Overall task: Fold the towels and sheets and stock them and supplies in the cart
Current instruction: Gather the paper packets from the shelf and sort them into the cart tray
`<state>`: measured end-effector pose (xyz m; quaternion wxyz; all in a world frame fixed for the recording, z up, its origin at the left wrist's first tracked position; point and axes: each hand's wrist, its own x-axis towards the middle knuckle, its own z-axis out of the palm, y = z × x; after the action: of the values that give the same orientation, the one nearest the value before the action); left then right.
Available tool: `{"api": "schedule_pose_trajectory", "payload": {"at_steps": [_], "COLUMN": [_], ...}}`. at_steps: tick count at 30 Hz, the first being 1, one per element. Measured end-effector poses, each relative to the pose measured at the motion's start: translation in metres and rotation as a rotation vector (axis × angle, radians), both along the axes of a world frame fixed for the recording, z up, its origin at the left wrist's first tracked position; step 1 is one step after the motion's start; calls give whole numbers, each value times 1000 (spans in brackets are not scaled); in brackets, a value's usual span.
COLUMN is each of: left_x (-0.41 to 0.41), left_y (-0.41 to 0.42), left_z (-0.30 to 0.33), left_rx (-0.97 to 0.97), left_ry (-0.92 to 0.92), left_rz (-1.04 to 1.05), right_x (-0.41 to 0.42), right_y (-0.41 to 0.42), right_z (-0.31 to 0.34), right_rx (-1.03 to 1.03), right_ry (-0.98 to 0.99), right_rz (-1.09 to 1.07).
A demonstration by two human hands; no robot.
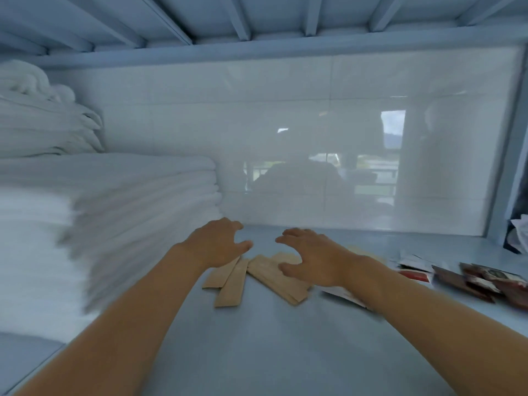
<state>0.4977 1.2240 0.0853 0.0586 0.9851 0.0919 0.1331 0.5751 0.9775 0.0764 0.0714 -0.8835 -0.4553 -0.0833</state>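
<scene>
A glossy white back panel (285,144) closes the far side of a pale blue shelf bay, and it mirrors a dim room with a bright window opening. Overhead run the blue ribs of the shelf above (243,21). The shelf (257,338) under the hands is a smooth pale blue sheet.

Taking the kraft paper sleeves as the landmark: to their left stands a tall stack of folded white towels (100,224), its folded edges facing the sleeves, blurred towards the camera. Behind and above that stack lies a second pile of white linen (43,124) against the left wall.

The kraft paper sleeves (257,275) lie flat on the shelf in a loose fan near the back panel. They are long, narrow and tan. The left two run with their long axis from near-left to far-right; the right group runs from near-right to far-left, so the far ends meet under the hands.

To the right of the sleeves lie dark red sachets (485,284) with white and red packets (414,267) beside them, and a flat white packet (343,295) under the right forearm. Further right, at the frame edge, sits crumpled white paper (518,232).

The left hand (217,244) hovers over the far end of the left sleeves, fingers spread and slightly curled, holding nothing. The right hand (311,255) is spread the same way over the right group, its thumb on or just above them; contact cannot be told.
</scene>
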Motion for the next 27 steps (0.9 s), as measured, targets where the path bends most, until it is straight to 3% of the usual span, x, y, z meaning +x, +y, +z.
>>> {"api": "schedule_pose_trajectory", "payload": {"at_steps": [9, 13, 21, 24, 27], "left_x": [12, 12, 5, -3, -7], "left_y": [-10, -18, -49, -52, -51], "left_z": [-30, -28, -24, -19, -16], "left_rx": [79, 129, -29, -118, -62], "left_ry": [424, 378, 247, 287, 413], "left_rz": [126, 75, -93, -138, -127], "right_x": [-12, -10, -22, -27, -24], "right_y": [3, -7, 1, 5, 0], "right_z": [-29, -33, -30, -27, -25], "right_rx": [-137, -66, 181, 229, 276], "right_ry": [21, 81, 250, 301, 256], "right_rz": [27, 20, 59, 89, 102]}}
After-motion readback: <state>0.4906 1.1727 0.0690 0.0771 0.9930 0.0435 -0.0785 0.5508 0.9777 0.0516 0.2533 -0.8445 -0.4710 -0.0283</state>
